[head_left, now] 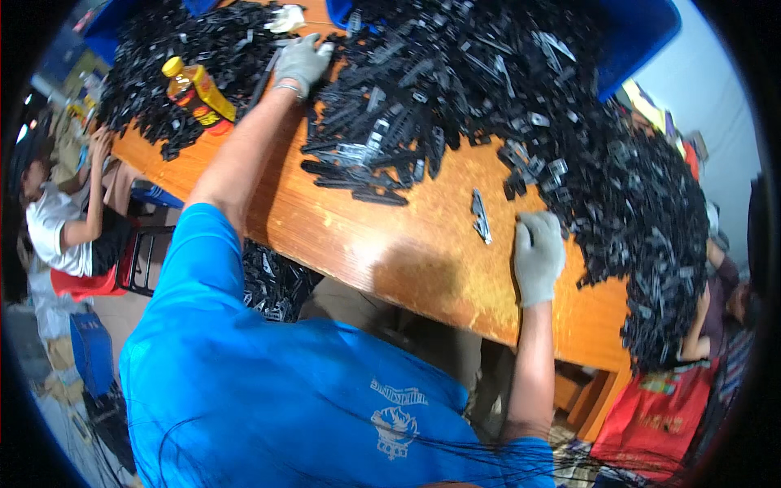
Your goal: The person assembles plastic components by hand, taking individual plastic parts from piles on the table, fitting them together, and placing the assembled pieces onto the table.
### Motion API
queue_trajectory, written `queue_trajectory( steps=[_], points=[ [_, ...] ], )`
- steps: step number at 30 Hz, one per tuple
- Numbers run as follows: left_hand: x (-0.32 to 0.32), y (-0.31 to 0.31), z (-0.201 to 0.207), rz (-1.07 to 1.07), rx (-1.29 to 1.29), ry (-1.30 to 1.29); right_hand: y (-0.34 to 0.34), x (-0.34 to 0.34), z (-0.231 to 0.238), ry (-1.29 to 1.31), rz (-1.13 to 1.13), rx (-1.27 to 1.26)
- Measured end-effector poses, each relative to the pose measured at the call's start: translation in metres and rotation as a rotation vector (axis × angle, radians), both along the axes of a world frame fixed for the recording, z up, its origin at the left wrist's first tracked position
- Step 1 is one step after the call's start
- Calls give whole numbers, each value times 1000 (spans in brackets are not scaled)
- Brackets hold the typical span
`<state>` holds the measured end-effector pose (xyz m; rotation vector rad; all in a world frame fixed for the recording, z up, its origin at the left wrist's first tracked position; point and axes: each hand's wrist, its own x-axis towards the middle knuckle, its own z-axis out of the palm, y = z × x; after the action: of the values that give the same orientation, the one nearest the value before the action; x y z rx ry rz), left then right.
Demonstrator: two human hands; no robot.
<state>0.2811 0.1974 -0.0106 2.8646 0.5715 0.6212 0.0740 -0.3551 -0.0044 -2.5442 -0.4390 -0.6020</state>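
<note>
My left hand (303,65), in a pale grey work glove, is stretched to the far side of the wooden table (325,236). Its fingers are spread at the gap between two heaps of small dark parts, and nothing shows in them. Nearer to me, my right hand (538,259), gloved too, rests on the tabletop with its fingers curled under; what they hold, if anything, is hidden. Just left of it lies one slim silver-and-black part (481,217), apart from the others. A large heap of black, narrow parts (455,89) spreads from the middle to the right.
A yellow-capped bottle (199,93) stands among the left heap (154,73). Blue bins (643,41) edge the far side. At left, a person (69,220) sits on a red chair; another person (716,301) is at the right. A red bag (655,419) hangs below the table's right end.
</note>
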Motion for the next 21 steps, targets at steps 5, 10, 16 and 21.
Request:
queue_trajectory(
  steps=[5,10,16,21],
  points=[
    [-1,-33,-3,-217,-211,171,-5,-2,-5,13,-73,-6],
    [-26,-45,-9,-419,-283,35,4,-2,-3,64,-101,-35],
    [-98,-81,33,-397,-102,-70,0,-7,-4,80,-25,58],
    [-212,-132,59,-727,-144,-242,51,-32,20,165,49,51]
  ],
)
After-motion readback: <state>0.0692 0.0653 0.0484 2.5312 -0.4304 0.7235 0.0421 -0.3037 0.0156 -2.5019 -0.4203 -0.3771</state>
